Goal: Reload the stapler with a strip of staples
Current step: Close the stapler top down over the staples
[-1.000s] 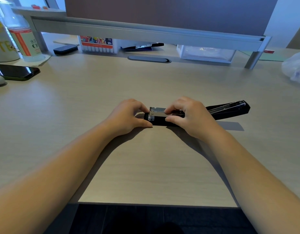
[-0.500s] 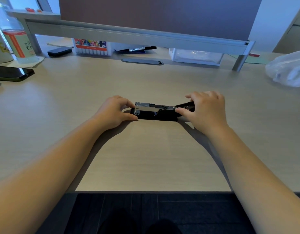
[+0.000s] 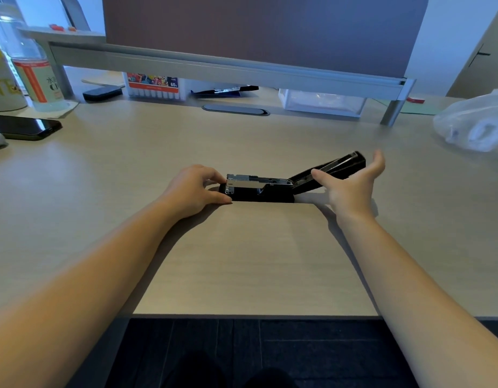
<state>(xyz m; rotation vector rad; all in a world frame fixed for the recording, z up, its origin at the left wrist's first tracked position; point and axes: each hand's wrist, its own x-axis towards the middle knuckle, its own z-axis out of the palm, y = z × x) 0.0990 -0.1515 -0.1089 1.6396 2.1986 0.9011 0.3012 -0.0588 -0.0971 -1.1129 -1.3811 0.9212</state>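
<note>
A black stapler (image 3: 259, 193) lies on the wooden desk (image 3: 242, 261), its silver staple channel (image 3: 256, 180) exposed. Its black top cover (image 3: 332, 169) is swung open to the right and tilts upward. My left hand (image 3: 196, 189) pinches the front end of the stapler between thumb and fingers. My right hand (image 3: 351, 183) is at the cover with fingers spread, the thumb against its near side and the fingers reaching behind its tip. No loose staple strip is visible.
A phone (image 3: 25, 127) and bottles (image 3: 32, 77) stand at the far left. A marker box (image 3: 154, 86), a clear tray (image 3: 322, 103) and a dark case (image 3: 102, 93) sit under the raised shelf (image 3: 225, 68). A plastic bag (image 3: 474, 124) lies at the far right.
My right hand slid right from the staple channel to the cover, and its fingers spread apart. The cover now tilts upward. My left hand stayed on the front end.
</note>
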